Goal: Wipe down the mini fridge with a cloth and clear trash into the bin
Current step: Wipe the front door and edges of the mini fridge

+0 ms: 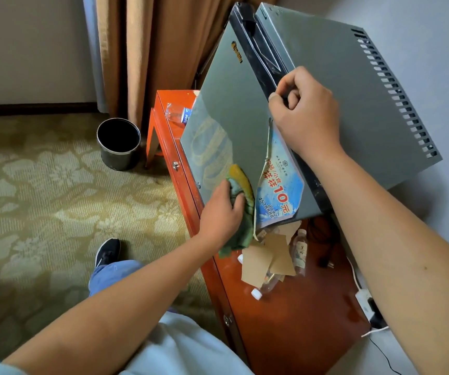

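Patterned carpet (42, 185) covers the floor, with a brown curtain (163, 50) hanging at the wall. A grey fridge (339, 90) stands on an orange cabinet (299, 320), its door (231, 109) streaked with wipe marks. A black bin (118, 143) sits on the carpet just beside the cabinet. The left hand (222, 212) grips a green cloth (242, 209) pressed against the door. The right hand (303, 112), fingers curled, pinches the top of a half-peeled sticker (280, 185). Paper scraps (266, 261) and plastic bottles (299, 250) lie on the cabinet below the door.

Patterned green carpet (42, 185), tan curtain (163, 44), orange-red cabinet (293, 320) against pale wall (420, 12).
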`<state>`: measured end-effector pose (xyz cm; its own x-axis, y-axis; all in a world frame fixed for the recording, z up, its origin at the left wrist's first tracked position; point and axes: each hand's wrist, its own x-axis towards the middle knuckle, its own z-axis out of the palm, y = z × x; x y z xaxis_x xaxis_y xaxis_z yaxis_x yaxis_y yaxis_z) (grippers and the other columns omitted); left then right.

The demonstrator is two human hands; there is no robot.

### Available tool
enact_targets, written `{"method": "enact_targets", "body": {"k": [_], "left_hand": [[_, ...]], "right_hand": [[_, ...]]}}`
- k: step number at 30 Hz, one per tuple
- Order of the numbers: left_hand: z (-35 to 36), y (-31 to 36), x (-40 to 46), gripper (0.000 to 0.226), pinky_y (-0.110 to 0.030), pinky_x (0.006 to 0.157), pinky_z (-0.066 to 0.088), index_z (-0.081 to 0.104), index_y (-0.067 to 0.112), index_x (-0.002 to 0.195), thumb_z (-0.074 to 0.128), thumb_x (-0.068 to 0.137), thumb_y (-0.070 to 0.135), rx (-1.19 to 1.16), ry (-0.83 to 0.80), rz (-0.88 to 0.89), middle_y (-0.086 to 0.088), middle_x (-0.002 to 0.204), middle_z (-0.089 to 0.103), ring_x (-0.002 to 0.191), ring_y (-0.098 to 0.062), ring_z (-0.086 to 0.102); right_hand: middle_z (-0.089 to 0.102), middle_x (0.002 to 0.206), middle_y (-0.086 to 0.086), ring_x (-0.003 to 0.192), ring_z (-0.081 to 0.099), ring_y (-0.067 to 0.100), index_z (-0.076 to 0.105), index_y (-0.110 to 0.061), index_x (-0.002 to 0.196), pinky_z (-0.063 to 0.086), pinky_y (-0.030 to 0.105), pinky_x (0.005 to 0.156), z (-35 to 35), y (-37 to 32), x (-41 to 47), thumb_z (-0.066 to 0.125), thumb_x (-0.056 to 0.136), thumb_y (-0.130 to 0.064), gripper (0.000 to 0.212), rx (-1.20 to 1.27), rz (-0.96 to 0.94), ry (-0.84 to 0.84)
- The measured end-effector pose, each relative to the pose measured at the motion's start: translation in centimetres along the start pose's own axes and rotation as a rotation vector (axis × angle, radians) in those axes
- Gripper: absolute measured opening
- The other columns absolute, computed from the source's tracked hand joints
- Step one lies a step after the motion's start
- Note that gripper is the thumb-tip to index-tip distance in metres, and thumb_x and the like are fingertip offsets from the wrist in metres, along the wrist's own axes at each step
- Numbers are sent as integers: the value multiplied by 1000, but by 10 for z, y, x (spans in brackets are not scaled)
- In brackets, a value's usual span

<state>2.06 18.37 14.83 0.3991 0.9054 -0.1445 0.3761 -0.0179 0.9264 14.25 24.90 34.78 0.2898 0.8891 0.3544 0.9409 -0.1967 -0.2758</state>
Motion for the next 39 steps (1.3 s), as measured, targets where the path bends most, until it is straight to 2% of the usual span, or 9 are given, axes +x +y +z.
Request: {"method": "enact_targets", "body": {"k": [3,10,15,18,23,27,29,35,39], "left_hand": [[7,-5,-27,14,-29,55,45,39,36,89,44,92,48,-3,-68,84,14,80,55,69,-3,55],[0,8,-5,19,-19,47,28,32,34,87,42,92,50,4,16,187,15,75,49,65,0,51],[6,-34,-1,19,-27,48,32,39,29,89,49,94,44,77,-156,-82,8,75,56,66,-15,57],[8,-47,-16,21,-30,52,40,41,29,88,51,93,45,102,-220,-87,7,76,58,69,-15,59],[-10,-6,-11,16,-27,57,44,43,34,92,50,93,49,-80,-36,0,14,80,59,71,0,57],[-51,41,13,14,-16,58,38,43,31,87,52,92,40,-294,234,53,18,78,57,72,2,55],[-64,55,15,13,-11,57,39,44,30,88,54,93,38,-367,291,119,19,80,58,73,2,57],[-19,56,-25,15,-15,54,35,38,37,92,51,92,45,-155,10,177,15,84,54,75,3,55],[7,35,-33,18,-21,52,38,34,32,100,42,95,47,-136,-3,147,11,94,49,74,-1,55]], "right_hand": [[45,58,-7,61,48,12,54,-26,87,49,37,62,0,0,1,56,86,-33,7,1,12,7],[45,59,-9,59,47,9,53,-27,87,46,32,59,1,1,0,56,87,-33,7,-2,2,6],[45,59,-10,59,47,8,53,-27,87,44,30,57,1,0,0,55,87,-35,8,-21,4,-3],[44,59,-10,58,47,8,53,-27,87,43,28,56,1,0,0,55,87,-34,7,-17,4,-3],[44,58,-10,59,47,8,54,-27,86,42,28,58,2,2,0,56,86,-34,8,-3,9,4],[44,58,-11,59,47,7,54,-26,87,38,26,57,2,3,0,56,86,-35,9,-13,4,4],[44,58,-11,59,47,8,54,-26,87,37,26,56,2,3,0,56,86,-35,9,-11,-2,2],[43,57,-9,58,46,10,53,-27,86,39,29,56,3,3,0,56,85,-33,6,-6,5,13],[44,59,-12,58,47,6,54,-28,88,33,21,52,3,5,0,55,87,-36,7,-24,-16,7]]}}
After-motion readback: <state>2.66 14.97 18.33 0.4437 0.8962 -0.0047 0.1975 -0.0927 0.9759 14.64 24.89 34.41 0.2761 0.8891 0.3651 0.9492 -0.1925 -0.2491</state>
